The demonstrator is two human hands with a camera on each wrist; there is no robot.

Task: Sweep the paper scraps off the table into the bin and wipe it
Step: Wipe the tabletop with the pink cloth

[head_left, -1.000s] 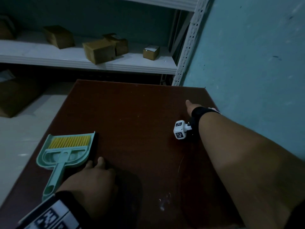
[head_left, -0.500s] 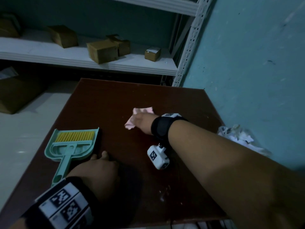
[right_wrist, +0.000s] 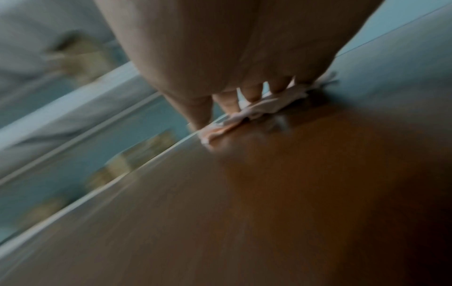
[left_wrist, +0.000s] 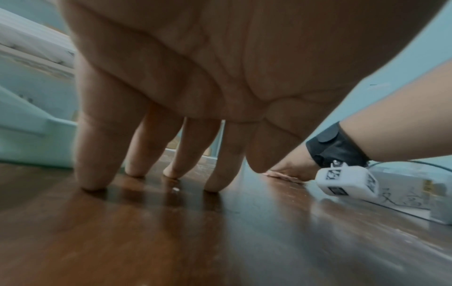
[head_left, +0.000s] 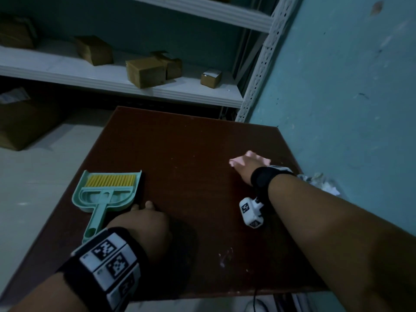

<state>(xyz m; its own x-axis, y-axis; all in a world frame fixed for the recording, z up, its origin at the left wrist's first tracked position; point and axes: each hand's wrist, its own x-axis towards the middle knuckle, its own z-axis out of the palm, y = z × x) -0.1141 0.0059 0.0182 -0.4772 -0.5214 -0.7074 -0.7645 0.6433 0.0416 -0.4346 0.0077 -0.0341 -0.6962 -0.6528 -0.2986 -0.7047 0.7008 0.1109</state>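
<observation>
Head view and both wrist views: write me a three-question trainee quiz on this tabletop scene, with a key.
1. True or false: the left hand grips the dustpan set.
2. What does the right hand press against the table?
A. a pink cloth
B. a sponge
C. a cardboard box
3. Fill in: the brush's bristles are ____.

Key:
1. False; its straight fingers rest their tips on the wood beside the set.
2. A
3. yellow
</observation>
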